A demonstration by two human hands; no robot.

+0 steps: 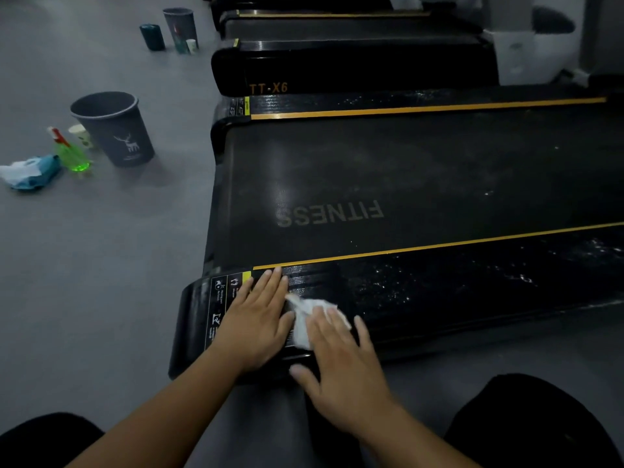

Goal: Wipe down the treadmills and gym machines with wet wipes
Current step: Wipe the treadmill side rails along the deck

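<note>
A black treadmill (405,170) with orange stripes and the word FITNESS on its belt lies across the view. Its near side rail (456,285) is dusty with white specks. My right hand (341,363) presses flat on a crumpled white wet wipe (304,319) at the rail's rear end. My left hand (260,319) lies flat beside it, fingers spread, on the rail next to the warning label (221,298). The wipe touches the edge of my left hand.
On the grey floor to the left stand a grey bin with a deer print (114,130), a green spray bottle (69,153), a paper cup (81,135) and a blue wipe pack (32,170). More treadmills (354,65) lie beyond. Another bin (180,25) stands further back. My knees are at the bottom.
</note>
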